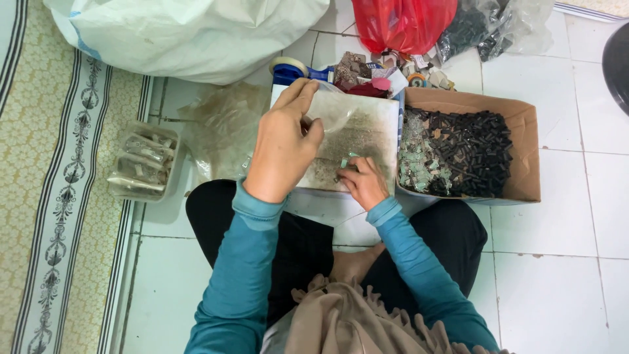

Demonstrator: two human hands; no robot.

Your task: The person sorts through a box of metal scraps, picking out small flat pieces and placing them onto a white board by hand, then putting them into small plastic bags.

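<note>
- The left hand [283, 141] is raised over a shallow white tray [367, 124], its fingers closed in a pinch on a small clear plastic bag [335, 113] held open above the tray.
- The right hand [364, 182] rests at the near edge of the tray, fingertips pinched on a few small pale green parts [345, 161].
- The tray floor is stained dark with grime and grit; whether more parts lie in it cannot be told.
- Just to the right, touching the tray, sits a cardboard box [524, 141] holding a heap of small black parts [478, 151] on its far side and pale green parts [416, 164] on the side nearest the tray.
- To the left, on the tiled floor, stands a clear plastic tub [119, 187] with filled little clear bags lying in it.
- Between tub and tray lies a loose pile of empty clear bags [223, 128].
- Beyond the tray: a tape roll [288, 64], mixed small scraps [377, 72], a red plastic bag [403, 23], a clear bag of black parts [488, 26], and a large white sack [190, 33].
</note>
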